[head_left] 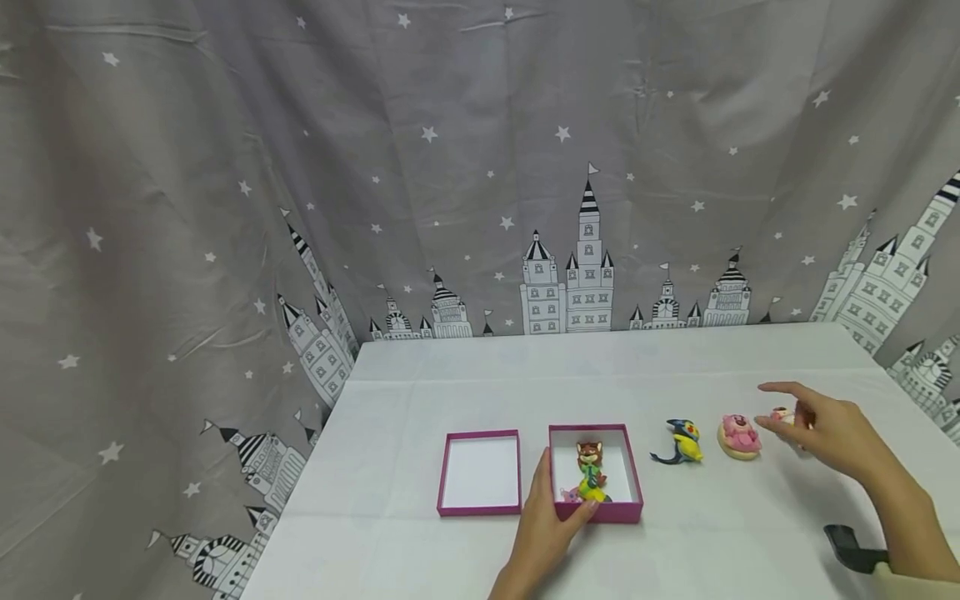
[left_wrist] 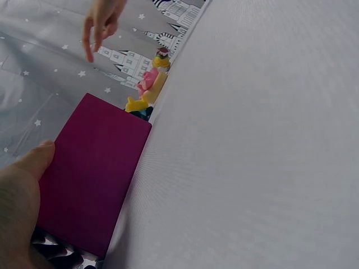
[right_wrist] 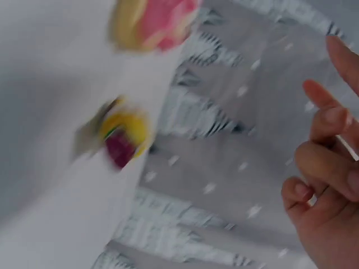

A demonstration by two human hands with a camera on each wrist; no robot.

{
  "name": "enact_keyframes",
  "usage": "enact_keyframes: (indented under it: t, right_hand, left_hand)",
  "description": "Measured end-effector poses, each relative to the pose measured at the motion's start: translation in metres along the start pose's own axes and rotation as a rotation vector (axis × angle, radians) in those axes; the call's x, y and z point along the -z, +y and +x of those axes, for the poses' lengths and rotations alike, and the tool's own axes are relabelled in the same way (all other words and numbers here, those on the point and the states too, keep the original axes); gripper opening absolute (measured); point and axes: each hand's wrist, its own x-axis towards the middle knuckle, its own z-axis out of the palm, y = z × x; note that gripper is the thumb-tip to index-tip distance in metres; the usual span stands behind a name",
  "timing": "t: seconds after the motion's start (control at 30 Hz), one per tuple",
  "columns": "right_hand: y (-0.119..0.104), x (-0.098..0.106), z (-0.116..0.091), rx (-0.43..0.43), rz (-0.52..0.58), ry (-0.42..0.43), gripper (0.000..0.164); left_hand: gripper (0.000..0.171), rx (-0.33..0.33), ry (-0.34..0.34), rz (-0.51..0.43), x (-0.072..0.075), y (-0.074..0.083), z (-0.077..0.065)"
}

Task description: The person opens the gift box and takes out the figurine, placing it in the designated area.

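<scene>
My left hand (head_left: 542,527) holds a magenta box (head_left: 633,483) by its near left corner, the thumb at the front wall and fingers along the left side. A fox figurine (head_left: 591,471) in green lies inside, with a small pink piece (head_left: 572,495) beside it. In the left wrist view, the thumb rests against the box's magenta wall (left_wrist: 92,174). My right hand (head_left: 832,429) hovers with thumb and forefinger apart, holding nothing. Below it stands a small figurine (head_left: 782,414), partly hidden by the hand in the head view; the right wrist view shows it blurred, yellow and dark red (right_wrist: 124,134).
Left of the box lies a shallow white lid (head_left: 480,472) with a magenta rim. Right of the box are a blue and yellow figurine (head_left: 684,442) and a pink bear figurine (head_left: 738,437) on a cream ring. A grey castle-print curtain (head_left: 465,167) hangs behind the white table (head_left: 390,467).
</scene>
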Motion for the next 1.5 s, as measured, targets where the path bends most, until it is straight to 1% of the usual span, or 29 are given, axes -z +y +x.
enact_keyframes:
  t: [0.13, 0.2, 0.3, 0.37, 0.4, 0.5, 0.6, 0.7, 0.93, 1.0, 1.07, 1.2, 1.27, 1.5]
  right_hand:
    - [-0.032, -0.01, 0.007, 0.15, 0.039, 0.076, 0.041]
    - [-0.047, -0.019, 0.011, 0.236, 0.079, 0.115, 0.037]
    - [-0.067, -0.036, 0.016, 0.345, 0.166, 0.162, 0.035]
    - [-0.078, -0.048, 0.02, 0.4, 0.231, 0.153, 0.036]
    - [-0.083, -0.054, 0.021, 0.421, 0.251, 0.134, 0.036]
    - [-0.094, -0.07, 0.024, 0.468, 0.275, 0.028, 0.037]
    - [-0.1, -0.084, 0.026, 0.483, 0.254, -0.121, 0.04]
    - [-0.106, -0.094, 0.028, 0.492, 0.231, -0.24, 0.044]
    - [-0.115, -0.108, 0.034, 0.502, 0.206, -0.438, 0.047]
    - [-0.116, -0.111, 0.035, 0.517, 0.22, -0.484, 0.048]
    - [-0.116, -0.112, 0.035, 0.513, 0.243, -0.526, 0.049]
    - [-0.117, -0.112, 0.035, 0.498, 0.291, -0.565, 0.05]
    - [-0.118, -0.111, 0.034, 0.487, 0.292, -0.562, 0.05]
    - [-0.116, -0.105, 0.028, 0.444, 0.192, -0.456, 0.05]
  left_hand:
    - [0.095, 0.002, -0.002, -0.004, 0.001, 0.001, 0.0]
    - [0.094, 0.001, -0.001, -0.002, 0.001, 0.001, 0.0]
    - [0.095, -0.006, 0.003, 0.0, 0.001, 0.001, 0.0]
    - [0.095, -0.011, 0.006, 0.003, 0.001, 0.001, 0.0]
    - [0.095, -0.013, 0.006, 0.006, 0.001, 0.001, 0.0]
    - [0.096, -0.02, 0.006, 0.007, 0.001, 0.0, 0.0]
    - [0.096, -0.02, 0.001, 0.003, 0.001, 0.0, 0.0]
    - [0.095, -0.016, -0.004, -0.003, 0.001, 0.0, 0.0]
    - [0.094, -0.002, -0.018, -0.01, 0.001, 0.0, 0.002]
    - [0.094, -0.001, -0.021, -0.012, 0.001, 0.0, 0.002]
    - [0.094, -0.003, -0.02, -0.012, 0.001, 0.0, 0.002]
    - [0.095, -0.007, -0.014, -0.006, 0.001, -0.001, 0.002]
    - [0.094, -0.008, -0.011, -0.004, 0.001, -0.001, 0.002]
    - [0.094, -0.007, -0.016, -0.003, 0.001, 0.0, 0.002]
